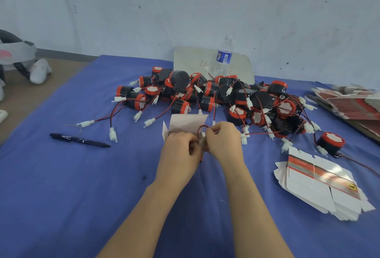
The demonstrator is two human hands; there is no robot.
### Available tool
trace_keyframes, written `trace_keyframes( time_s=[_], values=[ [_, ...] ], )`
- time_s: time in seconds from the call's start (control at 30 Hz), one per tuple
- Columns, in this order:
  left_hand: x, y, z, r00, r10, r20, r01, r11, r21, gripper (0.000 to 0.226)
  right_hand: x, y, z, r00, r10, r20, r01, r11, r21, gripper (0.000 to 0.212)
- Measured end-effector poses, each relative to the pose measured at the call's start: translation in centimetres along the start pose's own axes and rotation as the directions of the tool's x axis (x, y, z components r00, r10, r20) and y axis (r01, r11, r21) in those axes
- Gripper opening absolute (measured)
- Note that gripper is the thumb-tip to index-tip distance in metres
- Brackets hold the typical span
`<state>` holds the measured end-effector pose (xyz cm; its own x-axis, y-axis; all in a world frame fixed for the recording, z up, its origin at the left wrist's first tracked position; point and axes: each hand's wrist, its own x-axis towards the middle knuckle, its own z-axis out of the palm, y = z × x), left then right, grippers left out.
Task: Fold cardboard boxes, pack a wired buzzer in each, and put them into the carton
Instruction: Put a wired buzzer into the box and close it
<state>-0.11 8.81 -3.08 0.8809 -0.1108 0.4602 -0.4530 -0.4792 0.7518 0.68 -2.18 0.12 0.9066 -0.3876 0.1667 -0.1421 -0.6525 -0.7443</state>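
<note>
A folded white cardboard box (186, 123) stands upright on the blue cloth, its top flaps up. My left hand (180, 147) grips its near side. My right hand (223, 139) pinches a looped red wire (202, 127) at the box's opening; the buzzer itself is hidden behind my hands. Behind the box lies a large heap of black-and-red wired buzzers (216, 97) with white connectors. One buzzer (331, 142) sits apart at the right. A stack of flat unfolded boxes (320, 185) lies at the near right.
A black marker (79, 140) lies on the cloth (82, 185) at the left. A water bottle (224, 56) stands before a white board (193, 60) at the wall. More flat boxes (349, 103) are piled at the far right. A person's shoes (40, 70) show at far left.
</note>
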Motion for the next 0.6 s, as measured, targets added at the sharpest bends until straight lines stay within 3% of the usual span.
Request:
trace_keyframes(
  time_s=[0.17,0.23,0.4,0.53,0.6],
  values=[
    [-0.1,0.1,0.0,1.0,0.002,-0.008,-0.002,1.0,0.017,0.007,-0.1,0.5,-0.1,0.997,0.071,0.012,-0.072,0.984,0.161,0.019],
    [-0.1,0.1,0.0,1.0,-0.006,-0.015,0.007,0.999,0.034,0.01,-0.5,0.3,0.3,0.999,0.03,-0.018,-0.027,0.991,0.133,0.011],
    [-0.1,0.3,-0.1,1.0,-0.015,-0.004,0.015,0.998,0.054,0.013,-0.8,0.5,0.3,0.994,-0.111,-0.007,0.109,0.987,-0.115,0.013],
    [0.0,0.3,-0.1,1.0,-0.03,-0.006,0.03,0.999,0.04,0.011,-1.1,0.5,-0.1,0.986,-0.167,0.003,0.167,0.983,-0.082,0.005],
    [-0.1,0.2,0.0,0.999,-0.039,-0.004,0.039,0.999,0.036,0.01,-1.4,0.5,-0.4,0.98,-0.198,0.027,0.199,0.979,-0.05,0.013]
  ],
)
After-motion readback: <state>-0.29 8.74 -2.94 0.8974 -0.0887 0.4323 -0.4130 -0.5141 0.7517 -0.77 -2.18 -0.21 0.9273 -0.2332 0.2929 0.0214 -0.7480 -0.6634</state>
